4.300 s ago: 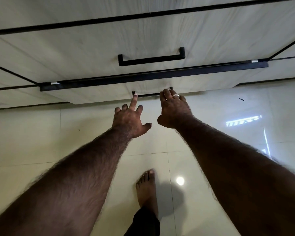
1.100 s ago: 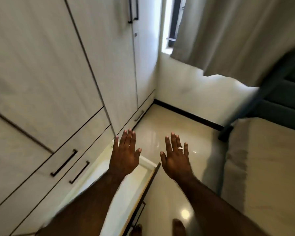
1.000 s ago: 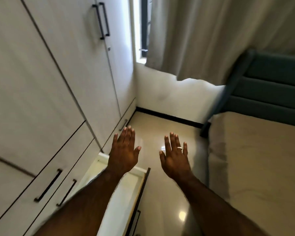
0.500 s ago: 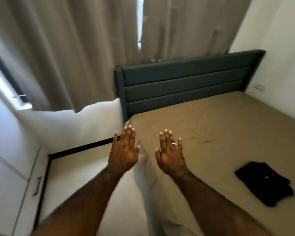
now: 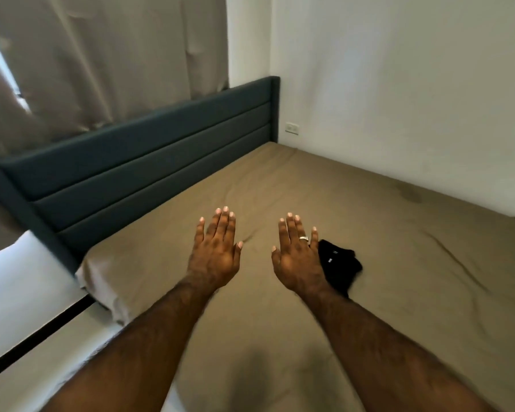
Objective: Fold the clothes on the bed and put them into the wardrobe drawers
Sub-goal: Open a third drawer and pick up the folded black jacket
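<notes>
From the head camera, the left hand (image 5: pixel 213 257) and the right hand (image 5: pixel 299 260) are both held out flat over the bed (image 5: pixel 399 278), fingers straight, holding nothing. A small black cloth (image 5: pixel 341 267) lies on the brown sheet just to the right of the right hand, and partly behind it. It looks soft, light and floppy, so I think it will sag when lifted. Pinching two corners or an edge should work best. The hand hides part of it, so I cannot tell what kind of clothing it is. The wardrobe is not in view.
</notes>
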A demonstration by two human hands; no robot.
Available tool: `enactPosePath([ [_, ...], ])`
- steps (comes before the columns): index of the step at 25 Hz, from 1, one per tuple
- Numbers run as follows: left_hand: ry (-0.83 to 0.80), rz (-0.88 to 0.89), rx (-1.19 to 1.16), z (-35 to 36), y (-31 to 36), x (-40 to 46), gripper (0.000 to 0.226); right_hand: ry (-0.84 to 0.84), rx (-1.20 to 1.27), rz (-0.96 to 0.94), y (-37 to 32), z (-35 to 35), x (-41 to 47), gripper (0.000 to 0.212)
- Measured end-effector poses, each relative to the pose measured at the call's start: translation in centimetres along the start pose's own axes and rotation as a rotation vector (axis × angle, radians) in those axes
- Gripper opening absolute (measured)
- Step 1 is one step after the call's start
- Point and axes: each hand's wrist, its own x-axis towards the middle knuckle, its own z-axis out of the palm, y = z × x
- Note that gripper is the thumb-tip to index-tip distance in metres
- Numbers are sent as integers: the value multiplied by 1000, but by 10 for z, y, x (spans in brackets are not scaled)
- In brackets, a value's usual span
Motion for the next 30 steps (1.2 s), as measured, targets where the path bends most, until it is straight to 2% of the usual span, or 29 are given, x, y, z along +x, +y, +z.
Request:
enactPosePath([
  [8, -92, 285, -42, 60, 77, 147, 73, 3, -76, 296, 104, 13, 61, 72],
  [12, -157, 452, -73, 120, 98, 226, 73, 16, -105, 434, 156, 42, 107, 72],
  [13, -190, 498, -73, 151, 109, 252, 73, -8, -122, 498, 175, 66, 124, 72],
  [17, -229, 614, -95, 235, 135, 286, 73, -73, -155, 549, 217, 131, 141, 73],
  [26, -363, 641, -49, 505, 198, 295, 73, -276, -202, 611, 335, 381, 117, 75],
  [28, -340, 628, -74, 537, 206, 299, 73, -267, -204, 602, 353, 407, 115, 73],
  [30, -359, 537, -144, 564, 215, 298, 73, -244, -162, 658, 368, 426, 111, 68],
])
